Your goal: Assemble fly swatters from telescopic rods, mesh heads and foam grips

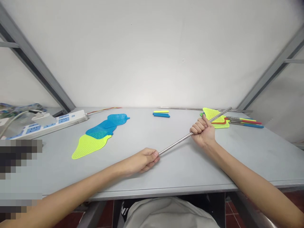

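Note:
A thin metal rod (pixel 177 143) slants across the middle of the table, held between my two hands. My left hand (pixel 146 160) pinches its lower left end, which is hidden in the fingers. Further up, my right hand (pixel 203 130) wraps round it in a fist, and the free end points to the upper right. Behind that fist lie fly swatters with a yellow-green mesh head (pixel 211 114) on top and coloured handles (pixel 253 123) to the right. Loose blue swatter heads (pixel 101 129) and a yellow-green swatter head (pixel 91 146) overlap on the left.
Several short blue and yellow grip sleeves (pixel 161 115) lie at the table's back middle. Long metal rods (pixel 182 108) rest along the wall. A white power strip (pixel 64 122) with plugs and cables occupies the left. The grey table's front edge (pixel 166 191) runs before my body.

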Motion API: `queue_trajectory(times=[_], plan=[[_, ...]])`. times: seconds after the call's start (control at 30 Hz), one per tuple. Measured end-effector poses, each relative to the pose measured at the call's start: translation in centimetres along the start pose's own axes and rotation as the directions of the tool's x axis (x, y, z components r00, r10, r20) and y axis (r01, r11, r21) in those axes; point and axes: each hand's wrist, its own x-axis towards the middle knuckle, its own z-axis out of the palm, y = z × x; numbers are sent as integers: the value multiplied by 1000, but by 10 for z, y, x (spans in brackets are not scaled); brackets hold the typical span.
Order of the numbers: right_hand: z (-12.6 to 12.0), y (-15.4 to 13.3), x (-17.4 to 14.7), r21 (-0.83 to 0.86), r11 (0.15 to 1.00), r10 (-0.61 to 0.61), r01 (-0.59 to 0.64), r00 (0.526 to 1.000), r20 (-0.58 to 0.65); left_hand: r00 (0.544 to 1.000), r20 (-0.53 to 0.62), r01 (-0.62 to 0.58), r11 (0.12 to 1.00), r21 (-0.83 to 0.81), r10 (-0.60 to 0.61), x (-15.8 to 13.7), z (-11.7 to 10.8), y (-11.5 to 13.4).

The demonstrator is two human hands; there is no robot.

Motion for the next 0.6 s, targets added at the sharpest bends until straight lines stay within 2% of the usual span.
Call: queue_trajectory(times=[0.6], plan=[[4,10,-5,10,1000,23,-23,1000,5,997,54,51,997,-65,-47,-1,-3,2]])
